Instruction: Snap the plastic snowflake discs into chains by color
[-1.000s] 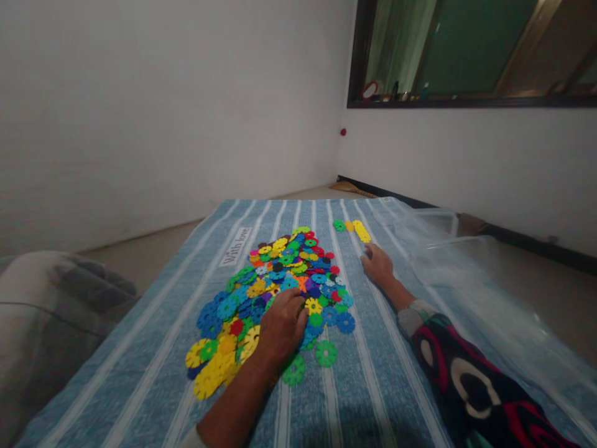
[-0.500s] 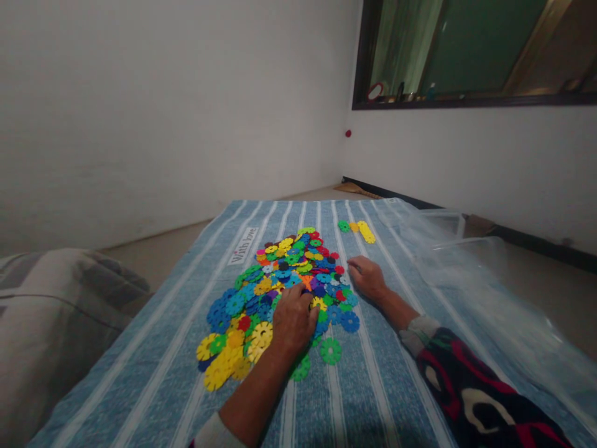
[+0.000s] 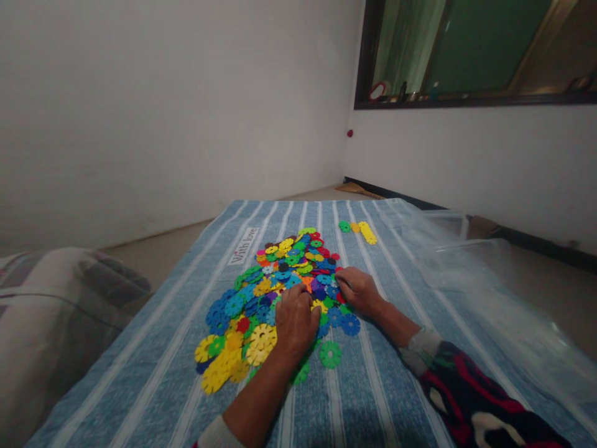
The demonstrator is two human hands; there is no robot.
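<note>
Beyond the left edge of the tabletop (image 3: 153,348) I see a bulky thing under pale cloth (image 3: 65,330). Near the far-left corner there is the printed label "With love" (image 3: 244,246). To its right begins the heap of toothed discs (image 3: 285,274), in many colours, which occupies the middle of the tabletop; its yellow discs (image 3: 219,373) lie toward the near-left corner.

The left hand (image 3: 297,317) rests upon the heap with fingers curled down; I cannot tell whether it grips any disc. Just beside it, toward the near edge, lies one loose green disc (image 3: 330,354). The right hand (image 3: 361,291) is at the right side of the heap, its fingers bent together at the discs; what is between them, if anything, is hidden from me.

Toward the far-right corner a small row stands apart: a green disc (image 3: 344,226), an orange disc (image 3: 355,228) and a yellow strip (image 3: 367,233). I judge that only these few are set aside, and nearly all the discs remain mixed. Along the right edge are clear plastic containers (image 3: 461,249).
</note>
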